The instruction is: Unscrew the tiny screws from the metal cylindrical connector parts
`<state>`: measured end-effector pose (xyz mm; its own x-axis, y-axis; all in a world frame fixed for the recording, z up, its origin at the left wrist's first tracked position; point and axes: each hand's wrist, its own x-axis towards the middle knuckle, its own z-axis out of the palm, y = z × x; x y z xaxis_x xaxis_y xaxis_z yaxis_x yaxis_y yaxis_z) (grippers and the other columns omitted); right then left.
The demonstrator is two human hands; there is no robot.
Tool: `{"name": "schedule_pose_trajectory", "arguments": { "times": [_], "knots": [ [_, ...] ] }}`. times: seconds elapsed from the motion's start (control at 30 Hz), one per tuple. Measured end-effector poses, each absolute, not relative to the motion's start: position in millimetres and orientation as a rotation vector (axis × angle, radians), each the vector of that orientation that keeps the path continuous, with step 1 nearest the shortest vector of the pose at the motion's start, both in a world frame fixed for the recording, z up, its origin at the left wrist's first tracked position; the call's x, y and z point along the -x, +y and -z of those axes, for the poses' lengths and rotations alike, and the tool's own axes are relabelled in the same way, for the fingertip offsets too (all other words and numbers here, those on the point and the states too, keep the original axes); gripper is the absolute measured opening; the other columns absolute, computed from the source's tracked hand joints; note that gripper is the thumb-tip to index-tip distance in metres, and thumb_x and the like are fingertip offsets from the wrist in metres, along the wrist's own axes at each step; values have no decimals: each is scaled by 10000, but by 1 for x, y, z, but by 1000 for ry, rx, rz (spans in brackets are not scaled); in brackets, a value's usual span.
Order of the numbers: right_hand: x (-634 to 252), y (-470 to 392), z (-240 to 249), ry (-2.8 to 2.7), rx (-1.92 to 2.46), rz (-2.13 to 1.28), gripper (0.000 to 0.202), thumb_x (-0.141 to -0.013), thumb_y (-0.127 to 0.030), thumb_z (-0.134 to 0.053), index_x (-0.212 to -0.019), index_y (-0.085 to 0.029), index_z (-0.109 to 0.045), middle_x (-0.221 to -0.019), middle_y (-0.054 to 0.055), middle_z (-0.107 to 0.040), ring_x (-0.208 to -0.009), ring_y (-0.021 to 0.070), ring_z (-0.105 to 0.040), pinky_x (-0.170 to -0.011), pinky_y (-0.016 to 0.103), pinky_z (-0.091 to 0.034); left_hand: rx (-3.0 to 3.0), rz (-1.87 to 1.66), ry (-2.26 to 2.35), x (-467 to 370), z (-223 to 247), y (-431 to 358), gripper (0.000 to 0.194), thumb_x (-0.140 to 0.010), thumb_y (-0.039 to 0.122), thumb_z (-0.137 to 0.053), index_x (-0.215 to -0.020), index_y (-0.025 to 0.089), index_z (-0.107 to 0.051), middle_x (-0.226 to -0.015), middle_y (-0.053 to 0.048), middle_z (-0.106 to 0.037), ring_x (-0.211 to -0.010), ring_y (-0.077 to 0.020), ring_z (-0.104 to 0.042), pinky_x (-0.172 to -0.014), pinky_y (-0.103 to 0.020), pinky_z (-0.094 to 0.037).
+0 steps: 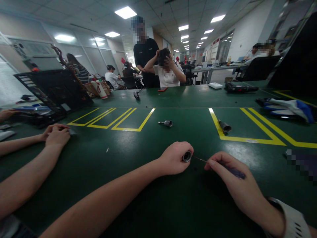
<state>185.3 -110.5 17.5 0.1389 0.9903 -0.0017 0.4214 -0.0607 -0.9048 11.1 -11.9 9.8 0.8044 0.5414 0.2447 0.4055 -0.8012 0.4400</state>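
My left hand [173, 159] is closed round a short metal cylinder [187, 156], whose open, hollow end faces me. To its right, my right hand [231, 175] grips a screwdriver [237, 173] with a thin shaft and a dark bluish handle. The shaft points left toward the cylinder's side; I cannot tell whether its tip touches it. Beyond my hands lies a similar metal piece with a narrow shank [166, 123]. Another grey metal socket-like piece [225, 126] rests on the yellow tape at the right.
Yellow tape outlines [126, 130] mark the green table [138, 198]. Another person's hands [56, 134] rest at the left. Blue and white gloves [288, 109], a black tool [240, 88], a white box [215, 85] and a red-edged phone [162, 89] lie farther off. A person in white sits opposite.
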Motion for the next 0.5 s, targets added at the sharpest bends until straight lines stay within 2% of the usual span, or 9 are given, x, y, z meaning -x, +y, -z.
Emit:
{"name": "schedule_pose_trajectory", "arguments": {
  "times": [0.13,0.37,0.5],
  "knots": [
    [-188,-112,-15,-1364,1553,-860,248,-811,-401,-480,-665,-227,-578,-670,28,-607,-679,206,-560,-594,330,-417,-2553,-524,813,-11,-9,-13,176,-752,149,-543,-918,175,-491,-912,-32,-583,-810,-156,-545,-720,-295,-436],
    [-189,-117,-10,-1507,1336,-855,221,-849,-407,-490,-792,-228,-606,-774,25,-639,-736,192,-594,-610,308,-460,-2562,-630,666,-10,-7,-9,108,-735,162,-571,-828,163,-516,-924,-45,-564,-850,-159,-530,-732,-278,-430],
    [-184,-118,-10,-1638,1313,-771,186,-865,-366,-487,-835,-225,-605,-817,29,-640,-768,186,-602,-650,315,-476,-2598,-578,624,-11,-6,-7,117,-750,162,-560,-865,166,-538,-908,-37,-576,-837,-151,-539,-742,-273,-422]
  ]
}}
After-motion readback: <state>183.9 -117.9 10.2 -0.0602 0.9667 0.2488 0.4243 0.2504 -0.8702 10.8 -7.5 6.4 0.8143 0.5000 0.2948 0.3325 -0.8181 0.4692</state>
